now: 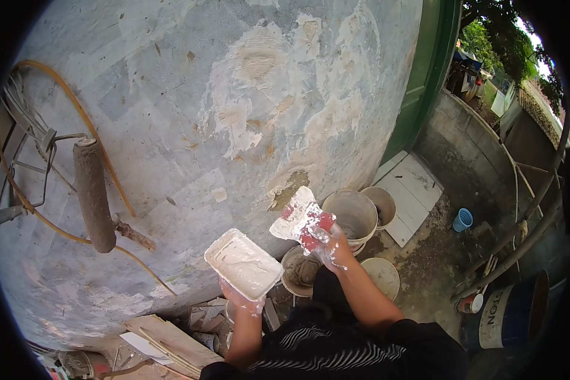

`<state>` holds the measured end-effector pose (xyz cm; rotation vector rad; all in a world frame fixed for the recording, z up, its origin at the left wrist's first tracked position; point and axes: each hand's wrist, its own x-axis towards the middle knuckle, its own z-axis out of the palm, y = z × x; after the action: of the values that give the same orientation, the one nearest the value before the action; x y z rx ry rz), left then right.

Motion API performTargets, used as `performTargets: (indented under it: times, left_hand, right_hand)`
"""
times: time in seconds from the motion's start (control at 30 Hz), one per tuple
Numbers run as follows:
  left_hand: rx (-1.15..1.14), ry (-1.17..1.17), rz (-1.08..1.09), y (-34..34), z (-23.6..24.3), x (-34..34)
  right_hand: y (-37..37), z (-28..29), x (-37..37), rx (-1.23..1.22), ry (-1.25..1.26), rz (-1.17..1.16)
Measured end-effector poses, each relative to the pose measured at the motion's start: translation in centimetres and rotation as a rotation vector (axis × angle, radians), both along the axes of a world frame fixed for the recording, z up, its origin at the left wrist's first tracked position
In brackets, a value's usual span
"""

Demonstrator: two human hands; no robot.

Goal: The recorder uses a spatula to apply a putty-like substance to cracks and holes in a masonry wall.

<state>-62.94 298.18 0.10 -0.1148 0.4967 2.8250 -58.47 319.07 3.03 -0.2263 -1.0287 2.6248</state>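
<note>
My left hand [242,300] supports a shallow, rectangular tub [228,275] from beneath and at its near end. Creamy white putty [247,261] fills the tub, and its rim is crusted. To the right of it, my right hand [337,247] grips a red-handled putty knife [297,217], its blade thickly coated in white putty and pointing up and left. White smears cover the fingers of both hands. Beyond the knife stands a grey, patchy wall [158,126], with a rough, bare brownish spot [291,189] low on it.
A dirty paint roller [95,196] and an orange-brown hose [69,92] hang on the left. Below the knife stand several buckets [348,202]. Boards [164,345] lie at lower left. On the right are a green door [418,95], a blue cup-shaped container [463,219] and a dark blue drum [506,310].
</note>
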Motion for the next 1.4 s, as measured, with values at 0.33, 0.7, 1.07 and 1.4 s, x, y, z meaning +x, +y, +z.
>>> performTargets:
  times: [0.33,0.7,1.07,1.4]
  left_hand:
    - [0.160,0.045,-0.065,0.8,0.3,1.4]
    - [0.129,0.037,0.008,0.1,1.7,1.8]
    - [0.183,0.129,0.043,-2.2,1.1,1.4]
    - [0.170,0.105,0.069,-3.2,1.0,0.4]
  right_hand:
    - [-2.4,2.5,2.7,0.537,-0.003,-0.003]
    - [-3.1,2.9,2.0,0.287,-0.011,0.017]
    - [2.1,2.8,-3.5,-0.096,0.097,-0.076]
    - [3.3,11.6,-9.3,0.509,0.268,-0.581]
